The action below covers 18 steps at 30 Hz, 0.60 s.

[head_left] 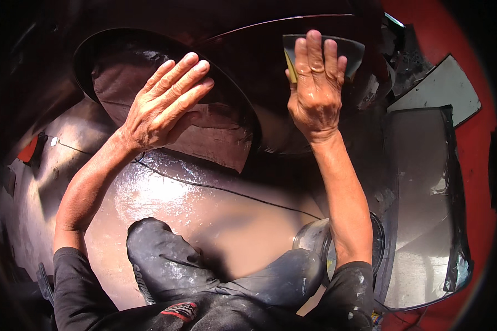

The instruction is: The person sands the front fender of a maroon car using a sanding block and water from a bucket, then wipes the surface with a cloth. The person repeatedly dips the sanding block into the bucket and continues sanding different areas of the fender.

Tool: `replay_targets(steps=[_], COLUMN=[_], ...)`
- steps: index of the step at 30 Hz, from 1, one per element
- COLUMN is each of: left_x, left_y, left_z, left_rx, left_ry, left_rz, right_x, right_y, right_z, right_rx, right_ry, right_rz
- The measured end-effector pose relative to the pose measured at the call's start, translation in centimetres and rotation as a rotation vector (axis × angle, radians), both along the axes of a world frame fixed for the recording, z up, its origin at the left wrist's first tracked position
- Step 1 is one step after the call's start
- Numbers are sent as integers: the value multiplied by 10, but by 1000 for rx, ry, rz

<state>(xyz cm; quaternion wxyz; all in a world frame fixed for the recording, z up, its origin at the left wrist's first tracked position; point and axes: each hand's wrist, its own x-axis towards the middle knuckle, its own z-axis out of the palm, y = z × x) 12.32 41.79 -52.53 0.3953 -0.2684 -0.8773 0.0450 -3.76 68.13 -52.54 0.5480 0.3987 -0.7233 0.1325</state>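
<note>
A dark, shiny car body panel (243,60) spans the top of the view. My right hand (317,99) lies with its fingers stretched over a dark grey sheet of sandpaper (352,51), keeping it against the panel. The sheet's yellowish backing shows at its edges beside the fingers. My left hand (163,107) is open and holds nothing, its fingers extended and fairly close together. It is in front of the wheel arch, where a dark reddish-brown cover (121,91) hangs; whether it touches the cover I cannot tell.
A thin black cable (226,190) crosses the wet, pale floor (149,193). Beside my right forearm stands a round bucket (310,238), partly hidden. Farther right are a dark-edged, glass-like panel (419,209) and a pale flat board (442,91) near a red surface (480,182).
</note>
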Motion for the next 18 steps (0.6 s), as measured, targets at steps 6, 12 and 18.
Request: replay_targets(steps=[6, 12, 18], left_x=[-9, -17, -68], left_y=[17, 3, 61], left_z=[20, 33, 43], left_rx=[-21, -146, -157], left_ry=[38, 57, 81], left_rz=[-70, 7, 110], right_x=[-14, -51, 46], right_y=[16, 135, 255], right_z=[11, -38, -87], right_rx=[-41, -1021, -1274], right_ry=[20, -801, -1251], right_rz=[7, 272, 560])
